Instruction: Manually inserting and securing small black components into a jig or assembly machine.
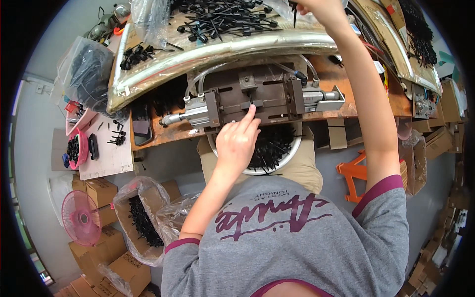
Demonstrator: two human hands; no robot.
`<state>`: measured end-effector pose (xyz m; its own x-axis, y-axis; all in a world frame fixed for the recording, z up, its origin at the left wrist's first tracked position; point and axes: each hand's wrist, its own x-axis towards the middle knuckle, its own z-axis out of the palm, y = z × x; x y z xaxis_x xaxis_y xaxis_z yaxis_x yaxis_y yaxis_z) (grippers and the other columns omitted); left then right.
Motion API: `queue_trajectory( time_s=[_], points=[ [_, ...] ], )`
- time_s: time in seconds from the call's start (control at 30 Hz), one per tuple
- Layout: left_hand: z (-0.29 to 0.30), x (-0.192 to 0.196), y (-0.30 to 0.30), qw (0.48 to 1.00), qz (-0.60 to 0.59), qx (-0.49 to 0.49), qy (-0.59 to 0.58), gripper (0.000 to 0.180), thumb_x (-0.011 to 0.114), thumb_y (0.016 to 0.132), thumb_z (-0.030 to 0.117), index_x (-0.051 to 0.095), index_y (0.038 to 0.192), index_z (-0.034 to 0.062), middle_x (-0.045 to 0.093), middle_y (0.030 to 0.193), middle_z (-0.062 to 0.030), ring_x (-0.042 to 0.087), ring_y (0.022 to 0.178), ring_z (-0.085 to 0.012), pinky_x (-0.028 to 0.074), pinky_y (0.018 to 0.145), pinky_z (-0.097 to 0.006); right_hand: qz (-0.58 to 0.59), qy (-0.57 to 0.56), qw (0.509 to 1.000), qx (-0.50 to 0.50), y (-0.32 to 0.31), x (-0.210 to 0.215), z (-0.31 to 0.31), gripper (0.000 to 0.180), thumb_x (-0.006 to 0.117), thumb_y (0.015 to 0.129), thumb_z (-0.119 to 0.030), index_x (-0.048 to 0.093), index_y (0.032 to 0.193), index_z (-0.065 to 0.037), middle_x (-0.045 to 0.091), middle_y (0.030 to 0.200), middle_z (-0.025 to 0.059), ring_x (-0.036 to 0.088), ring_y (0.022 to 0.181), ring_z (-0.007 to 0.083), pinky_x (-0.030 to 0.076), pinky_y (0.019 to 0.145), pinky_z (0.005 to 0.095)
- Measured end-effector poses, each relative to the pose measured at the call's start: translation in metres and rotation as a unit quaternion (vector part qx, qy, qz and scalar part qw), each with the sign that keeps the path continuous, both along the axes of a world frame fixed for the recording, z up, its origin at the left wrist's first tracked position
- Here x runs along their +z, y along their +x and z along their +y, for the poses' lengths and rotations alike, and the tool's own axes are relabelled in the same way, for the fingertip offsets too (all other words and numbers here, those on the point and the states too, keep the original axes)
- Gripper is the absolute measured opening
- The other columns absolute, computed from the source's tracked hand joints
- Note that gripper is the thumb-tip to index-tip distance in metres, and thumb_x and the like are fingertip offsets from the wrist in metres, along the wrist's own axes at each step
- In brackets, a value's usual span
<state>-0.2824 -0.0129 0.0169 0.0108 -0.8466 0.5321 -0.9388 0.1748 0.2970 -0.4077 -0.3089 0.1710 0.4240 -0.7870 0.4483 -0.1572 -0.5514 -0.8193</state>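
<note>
My left hand (236, 143) reaches over the near edge of a metal clamping fixture (267, 101). Its index finger is stretched out, the tip on a small black part (251, 104) in the middle of the fixture; the other fingers are loosely bent and grip nothing. Up at the top edge, my right hand (319, 9) is partly cut off by the frame. A thin black stemmed part (295, 19) hangs down from its closed fingertips. Beyond the fixture, a heap of similar black stemmed parts (222, 20) lies on a plastic-wrapped board (217, 49).
Air cylinders (193, 115) with clear hoses flank the fixture. On my lap sits a white-rimmed bucket (257, 172) full of black parts. A pink fan (81, 218), a bag-lined box (141, 247) and an orange stool (352, 173) stand lower down; a phone (142, 129) lies on the bench.
</note>
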Motion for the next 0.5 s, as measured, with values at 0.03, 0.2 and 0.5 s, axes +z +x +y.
queue_trajectory(
  time_s=[0.03,0.2,0.5],
  points=[
    [-0.003,-0.002,0.002,1.0,-0.002,-0.001,0.007,0.026,0.081,0.072,0.011,0.072,0.096,0.0063,0.069,0.127,-0.0056,0.068,0.075,-0.0227,0.054,0.072,-0.034,-0.02,0.025,0.999,0.005,-0.005,0.002,0.002,0.017,0.076,0.087,-0.012,0.072,0.097,0.001,0.069,0.079,0.0047,0.064,0.066,0.0105,0.051,0.06,0.0249],
    [-0.008,-0.004,0.0,1.0,0.005,-0.001,0.011,0.026,0.082,0.072,0.013,0.074,0.096,0.0082,0.07,0.125,-0.004,0.068,0.07,-0.0225,0.054,0.069,-0.033,-0.155,0.02,0.988,0.0,-0.022,0.0,0.053,0.02,0.074,0.089,-0.009,0.07,0.103,0.003,0.069,0.082,0.006,0.064,0.07,0.0109,0.054,0.064,0.025],
    [-0.006,-0.004,0.001,0.999,0.015,0.016,0.026,0.026,0.082,0.072,0.017,0.074,0.096,0.0103,0.069,0.126,-0.0013,0.067,0.062,-0.0238,0.055,0.061,-0.031,-0.077,-0.253,0.964,-0.034,-0.036,-0.052,0.134,0.026,0.081,0.077,0.003,0.074,0.102,-0.002,0.072,0.097,0.0084,0.069,0.081,0.0161,0.057,0.07,0.0257]
  ],
)
